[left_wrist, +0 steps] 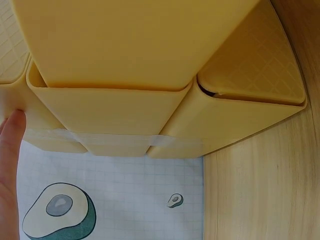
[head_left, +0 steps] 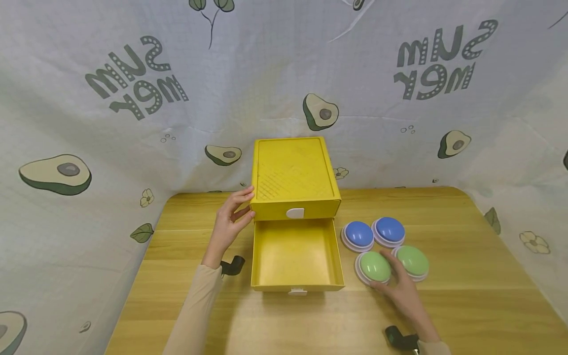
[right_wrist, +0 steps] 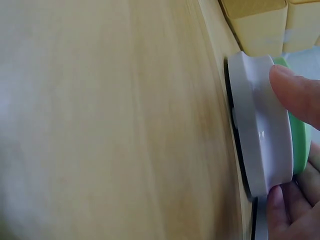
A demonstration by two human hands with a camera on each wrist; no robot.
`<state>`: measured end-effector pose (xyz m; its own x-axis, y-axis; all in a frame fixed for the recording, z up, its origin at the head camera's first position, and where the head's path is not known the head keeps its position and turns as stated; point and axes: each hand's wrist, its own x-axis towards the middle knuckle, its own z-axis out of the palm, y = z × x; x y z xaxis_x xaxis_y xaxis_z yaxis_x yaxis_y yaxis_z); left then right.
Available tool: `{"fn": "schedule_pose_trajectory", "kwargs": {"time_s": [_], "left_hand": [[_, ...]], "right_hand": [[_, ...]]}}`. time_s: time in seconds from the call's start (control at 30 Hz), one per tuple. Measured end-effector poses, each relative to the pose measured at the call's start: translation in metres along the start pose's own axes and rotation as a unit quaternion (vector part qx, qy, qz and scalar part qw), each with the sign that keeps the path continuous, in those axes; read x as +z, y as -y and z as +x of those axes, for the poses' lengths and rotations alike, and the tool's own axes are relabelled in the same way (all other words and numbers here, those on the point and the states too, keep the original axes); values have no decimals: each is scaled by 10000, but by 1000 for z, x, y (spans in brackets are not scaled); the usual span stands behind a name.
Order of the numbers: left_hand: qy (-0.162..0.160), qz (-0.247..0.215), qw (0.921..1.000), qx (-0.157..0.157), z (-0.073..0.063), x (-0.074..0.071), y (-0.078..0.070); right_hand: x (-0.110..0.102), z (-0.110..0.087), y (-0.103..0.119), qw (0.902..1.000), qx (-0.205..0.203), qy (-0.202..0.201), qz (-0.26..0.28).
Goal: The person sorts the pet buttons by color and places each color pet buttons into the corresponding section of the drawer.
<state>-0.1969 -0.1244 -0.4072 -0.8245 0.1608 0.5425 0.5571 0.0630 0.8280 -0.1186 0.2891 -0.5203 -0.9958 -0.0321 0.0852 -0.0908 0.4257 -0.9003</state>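
A yellow drawer box stands at the back of the table, its upper drawer closed. Beneath that, a drawer is pulled far out with nothing inside. My left hand rests its fingertips against the box's left side near the front corner; a finger touches the yellow wall in the left wrist view. At the right, my right hand holds a green push button with a white base, thumb and fingers on opposite edges. The base sits at the tabletop in the right wrist view.
Two blue push buttons sit behind the green one, right of the pulled-out drawer. Another green button is just beside my right hand. Behind the wooden table hangs a cloth with avocado prints.
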Motion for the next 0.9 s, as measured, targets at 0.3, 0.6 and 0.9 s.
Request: {"fn": "schedule_pose_trajectory", "kwargs": {"time_s": [0.3, 0.6, 0.9], "left_hand": [[-3, 14, 10000, 14, 0, 1, -3], [-53, -75, 10000, -2, -3, -3, 25], [-46, -82, 9999, 124, -4, -3, 29]], "right_hand": [[0, -1, 3, 9995, 312, -11, 72], [-5, -5, 10, 9993, 302, -129, 191], [-11, -8, 26, 9947, -273, -136, 979]]}}
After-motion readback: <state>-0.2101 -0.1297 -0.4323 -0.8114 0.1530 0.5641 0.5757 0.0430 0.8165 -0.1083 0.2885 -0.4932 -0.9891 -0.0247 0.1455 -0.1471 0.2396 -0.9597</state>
